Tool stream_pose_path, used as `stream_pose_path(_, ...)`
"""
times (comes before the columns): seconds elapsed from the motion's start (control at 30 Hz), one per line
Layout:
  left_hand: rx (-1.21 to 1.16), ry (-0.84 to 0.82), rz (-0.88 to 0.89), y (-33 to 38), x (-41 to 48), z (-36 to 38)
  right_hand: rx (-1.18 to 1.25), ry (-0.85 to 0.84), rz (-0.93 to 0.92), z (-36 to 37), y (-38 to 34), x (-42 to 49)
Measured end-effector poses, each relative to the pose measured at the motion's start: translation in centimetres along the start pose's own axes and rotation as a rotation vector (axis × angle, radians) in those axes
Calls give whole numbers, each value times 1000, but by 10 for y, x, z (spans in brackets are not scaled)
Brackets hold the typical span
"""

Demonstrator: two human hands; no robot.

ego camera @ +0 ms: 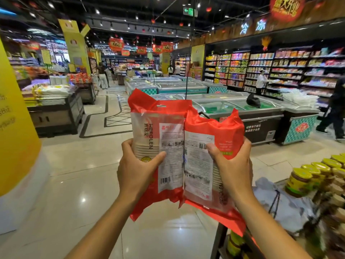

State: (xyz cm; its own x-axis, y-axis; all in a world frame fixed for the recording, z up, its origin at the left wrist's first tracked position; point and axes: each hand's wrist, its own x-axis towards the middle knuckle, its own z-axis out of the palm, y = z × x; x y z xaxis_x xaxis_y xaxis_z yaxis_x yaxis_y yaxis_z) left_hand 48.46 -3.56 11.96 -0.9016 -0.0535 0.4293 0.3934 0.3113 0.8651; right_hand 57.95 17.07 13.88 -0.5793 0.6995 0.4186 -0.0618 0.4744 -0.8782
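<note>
Stretching from near to far, the glossy pale tiled floor (78, 184) fills most of the scene. A broad round yellow pillar (15, 118) with a white base stands near on the left. Along the far right wall runs tall dark shelving (280, 70) crowded with bright packets. In front of it, rows of glass-topped chest freezers (233, 107) with teal patterned ends reach back through the middle. On the left, further off, a dark wooden display stand (56, 113) carries white sacks.

Near and in the centre, two packs are held up above the floor, upright and side by side, with their inner edges touching and their printed back labels facing the camera. The left pack (158, 131) is a red-and-clear plastic bag of stacked pale paper cups, and the right pack (214, 135) is another of the same kind, sitting slightly lower.

The left hand (134, 171) grips the left pack low on its outer edge, fingers curled behind and thumb laid across the front. The right hand (233, 165) grips the right pack the same way, its thumb pressing beside a barcode.

Near on the right, a crumpled grey-white bag (283, 208) lies next to stacked brown jars with yellow lids (302, 180). A small black bag (253, 100) sits on a freezer lid further back.
</note>
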Motion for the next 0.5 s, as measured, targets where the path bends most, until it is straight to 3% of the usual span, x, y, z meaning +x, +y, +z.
stream_pose_path(0.5,63,-30,-11,-80,200,128,44,-41,82,156,92,193)
